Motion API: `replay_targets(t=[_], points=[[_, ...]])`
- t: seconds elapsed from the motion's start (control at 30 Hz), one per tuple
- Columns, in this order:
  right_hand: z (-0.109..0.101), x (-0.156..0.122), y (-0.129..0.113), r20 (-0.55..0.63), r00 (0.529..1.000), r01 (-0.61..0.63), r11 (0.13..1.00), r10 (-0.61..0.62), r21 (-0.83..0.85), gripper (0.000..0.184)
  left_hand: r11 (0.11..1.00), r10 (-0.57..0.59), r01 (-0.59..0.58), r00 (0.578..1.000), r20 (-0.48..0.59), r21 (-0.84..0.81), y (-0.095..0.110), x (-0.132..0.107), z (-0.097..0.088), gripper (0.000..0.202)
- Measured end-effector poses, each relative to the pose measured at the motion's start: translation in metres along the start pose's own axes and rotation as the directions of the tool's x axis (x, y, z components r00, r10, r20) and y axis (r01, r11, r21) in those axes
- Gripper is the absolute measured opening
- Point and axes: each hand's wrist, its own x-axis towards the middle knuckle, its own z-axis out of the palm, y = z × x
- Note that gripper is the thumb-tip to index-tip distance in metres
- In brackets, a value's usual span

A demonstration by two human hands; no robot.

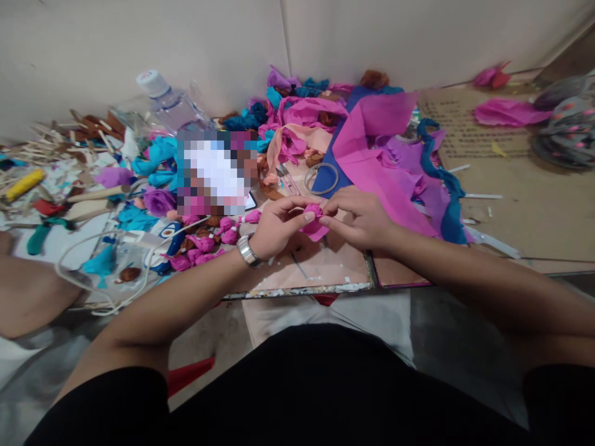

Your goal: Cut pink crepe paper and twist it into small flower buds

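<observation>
Between my two hands is a small bright pink crepe paper piece (315,230), bunched into a round, wrinkled top with a flat flap hanging below. My left hand (279,226), with a metal watch at its wrist, pinches it from the left. From the other side, the fingers of my right hand (360,217) close on its right edge. Just beyond the hands lie a roll of thin tape or wire (321,179) and small scissors (288,179). Several pink twisted paper buds (204,243) are left of my left wrist.
Crepe paper strips (372,130) in pink, purple and blue heap at the back. A clear bottle (174,105) stands behind a blurred-out phone area. A white cable (144,238) loops at left, near another person's arm (32,285). Cardboard (488,192) covers the right side.
</observation>
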Motion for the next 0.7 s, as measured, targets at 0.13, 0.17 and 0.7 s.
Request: replay_targets(t=[0.13,0.17,0.7], points=[[0.0007,0.0001,0.0013,0.004,1.000,-0.015,1.000,0.015,0.007,0.033,0.998,0.043,-0.044,0.999,0.030,0.045,0.0022,-0.0006,-0.0001,0.034],[0.0010,-0.0001,0.0019,0.005,1.000,-0.026,1.000,0.026,0.004,0.034,0.996,0.054,-0.057,0.998,0.039,0.062,0.0019,-0.0007,-0.0003,0.034],[-0.0001,0.0000,0.0004,-0.009,1.000,-0.015,1.000,0.015,0.023,0.015,0.996,0.020,-0.014,0.998,-0.067,0.092,-0.0008,0.0009,-0.0002,0.040]])
